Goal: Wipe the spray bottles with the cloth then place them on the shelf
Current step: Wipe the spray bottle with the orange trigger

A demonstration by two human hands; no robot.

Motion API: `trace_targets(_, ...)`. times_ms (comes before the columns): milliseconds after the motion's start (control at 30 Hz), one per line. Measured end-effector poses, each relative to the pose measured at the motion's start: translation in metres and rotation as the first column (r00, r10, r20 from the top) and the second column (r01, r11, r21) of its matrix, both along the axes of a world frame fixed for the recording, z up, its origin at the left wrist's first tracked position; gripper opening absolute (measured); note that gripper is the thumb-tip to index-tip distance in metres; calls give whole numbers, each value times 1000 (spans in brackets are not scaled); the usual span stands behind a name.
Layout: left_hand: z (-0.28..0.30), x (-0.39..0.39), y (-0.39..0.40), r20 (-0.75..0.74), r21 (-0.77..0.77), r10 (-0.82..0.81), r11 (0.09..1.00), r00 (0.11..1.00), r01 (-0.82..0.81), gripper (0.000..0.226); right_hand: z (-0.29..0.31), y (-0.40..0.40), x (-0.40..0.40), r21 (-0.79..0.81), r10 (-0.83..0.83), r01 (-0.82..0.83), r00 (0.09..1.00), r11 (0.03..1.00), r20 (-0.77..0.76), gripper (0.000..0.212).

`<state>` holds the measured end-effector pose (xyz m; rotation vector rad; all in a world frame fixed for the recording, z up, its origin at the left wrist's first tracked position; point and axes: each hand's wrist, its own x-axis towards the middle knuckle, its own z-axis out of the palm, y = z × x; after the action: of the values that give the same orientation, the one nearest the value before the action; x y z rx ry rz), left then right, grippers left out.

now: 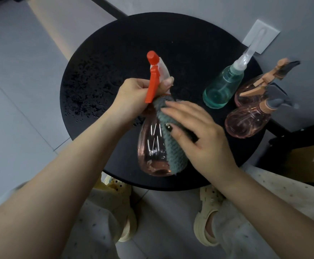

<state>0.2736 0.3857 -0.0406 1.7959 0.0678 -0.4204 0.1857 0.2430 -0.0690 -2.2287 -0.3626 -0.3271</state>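
Your left hand (133,94) grips the pink bottle (152,146) by its neck; your right hand (195,131) lies flat, pressing the cloth (169,146). Push hard and the wet bottle may twist loose over the desk (115,53).

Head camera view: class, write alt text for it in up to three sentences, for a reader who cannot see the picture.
Over a round black table, a person's left hand grips the neck of a pink spray bottle with an orange trigger, while the right hand presses a grey cloth against its side. Three more spray bottles, one teal and two pink, stand at the table's right edge.

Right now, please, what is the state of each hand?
Left hand: closed around the neck of the pink spray bottle.
Right hand: fingers fairly straight, pressing the grey cloth against that bottle.
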Motion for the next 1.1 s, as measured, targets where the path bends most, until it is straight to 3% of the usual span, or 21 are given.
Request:
trace_targets(67,-1,1,1,-7,-16,7,1000,1000,-7,30,-1,1,0,110,-62,68,996,992,-60,34)
trace_targets(133,-1,1,3,-4,-9,21,1000,1000,-21,31,-2,5,-3,109,-54,58,998,992,-45,34)
trace_targets(267,-2,1,3,0,22,64,998,998,-64,38,-3,8,-10,-161,143,-115,974,980,174,29)
trace_targets(367,0,0,3,7,57,72,996,997,-72,43,-10,13,-15,-428,416,-282,872,858,258,24)
trace_targets(467,-1,-2,1,43,93,31,995,999,-35,35,-16,16,-17,-552,559,-362,794,751,240,22)
trace_targets(633,-4,-1,-1,57,114,33,993,998,-40,35,-7,11,-9,-497,412,-261,883,827,223,21)
trace_targets(767,-6,1,0,59,112,9,994,998,-15,36,-1,8,-2,-239,160,-128,979,962,123,25)
trace_targets(867,-7,2,2,47,51,-6,999,999,4,34,0,7,0,-116,60,-52,996,992,68,27)
trace_targets(967,-4,3,5,48,-2,23,1000,999,-23,32,1,7,-2,-194,121,-94,984,976,133,28)
trace_targets(1100,-3,9,13,46,-44,67,997,997,-65,46,-6,7,-10,-475,403,-251,880,844,252,24)
